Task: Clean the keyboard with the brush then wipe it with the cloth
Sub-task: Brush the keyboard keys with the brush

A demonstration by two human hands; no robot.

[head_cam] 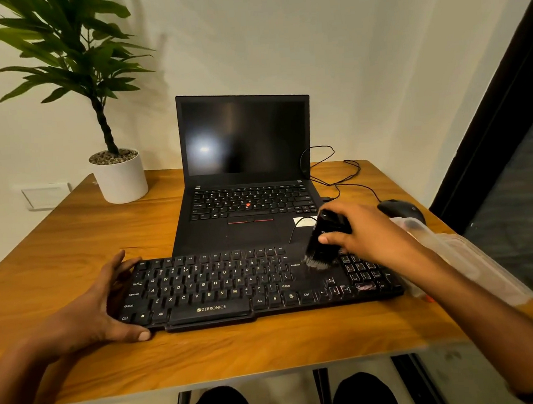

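A black keyboard [227, 286] lies across the wooden table [72, 247] in front of me. My left hand [96, 308] holds its left end, thumb along the front edge and fingers over the far corner. My right hand [365, 232] grips a black brush [323, 243] by its handle. The bristles point down and touch the keys between the Enter key and the number pad. No cloth is clearly visible.
An open black laptop [246, 178] stands just behind the keyboard. A potted plant [119, 174] sits at the back left. A black mouse [400, 210] and its cable lie at the right, beside a clear plastic container [458, 257] near the table's right edge.
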